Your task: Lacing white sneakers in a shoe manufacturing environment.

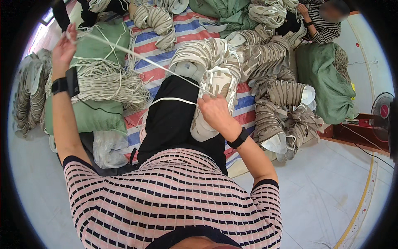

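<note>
A beige and white shoe upper (217, 81) lies across my lap, at the near end of a curved row of stacked uppers (199, 52). My right hand (215, 112) is closed over its eyelet area, fingertips pinching a white shoelace. From there the shoelace (137, 54) stretches taut to the upper left. My left hand (64, 47), raised far out at that side, is closed on its other stretch. Another loose length of lace (172, 99) curves over my black trousers. The lace's exact path under my right fingers is hidden.
A thick bundle of pale laces (112, 85) rests on a green sack (85, 114) at left. More stacked uppers (273, 62) cover the striped sheet (145, 33) at right. Another green sack (317, 79) and a fan (381, 114) stand beyond; another person (321, 23) sits at far right.
</note>
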